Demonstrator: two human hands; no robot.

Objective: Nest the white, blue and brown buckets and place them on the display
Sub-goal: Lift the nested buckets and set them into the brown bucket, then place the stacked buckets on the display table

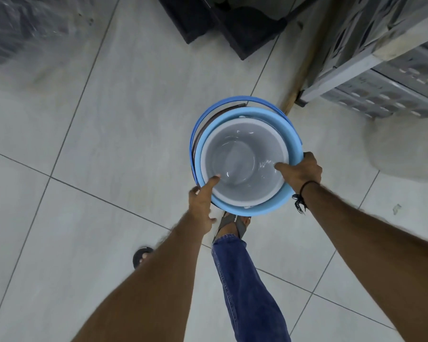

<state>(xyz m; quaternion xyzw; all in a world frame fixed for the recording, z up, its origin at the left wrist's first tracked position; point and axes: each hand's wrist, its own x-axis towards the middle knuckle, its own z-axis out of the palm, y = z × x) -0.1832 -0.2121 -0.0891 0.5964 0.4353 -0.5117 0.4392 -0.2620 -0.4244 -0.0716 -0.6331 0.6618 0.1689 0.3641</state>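
Seen from straight above, the white bucket (242,159) sits inside the blue bucket (262,114), whose light blue rim rings it. Only a thin dark arc of the brown bucket (200,134) shows at the left, under the blue rim. A darker blue handle (195,124) loops round the far left side. My left hand (203,201) grips the near-left rim with its thumb inside the white bucket. My right hand (300,172) grips the right rim the same way. The stack is held above the tiled floor.
Pale floor tiles (97,134) lie all around. Grey perforated crates on a shelf (386,62) stand at the upper right, with a wooden stick (307,62) leaning beside them. Dark black bins (230,23) sit at the top. Plastic-wrapped goods (27,28) fill the upper left. My leg (242,280) is below the buckets.
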